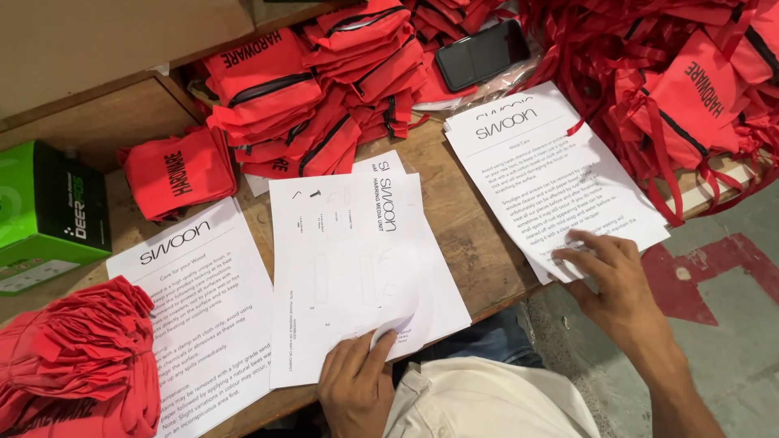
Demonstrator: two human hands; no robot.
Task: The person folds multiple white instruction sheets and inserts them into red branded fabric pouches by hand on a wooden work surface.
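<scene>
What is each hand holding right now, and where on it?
The left hand pinches the middle sheet at its near edge, thumb on top. The right hand holds nothing; its fingertips press flat on the near corner of the right stack of sheets.

A worn wooden tabletop (pixel 462 243) fills most of the scene, its planks scuffed and pale at the near edge. Along its far left edge a raised wooden ledge (pixel 97 113) steps up, and behind that stands a plain beige board (pixel 105 40). Past the tabletop's near right corner the floor (pixel 730 341) shows: grey speckled concrete crossed by a patch of chipped red paint (pixel 698 284). The light is even and soft, leaving no hard shadows.
</scene>
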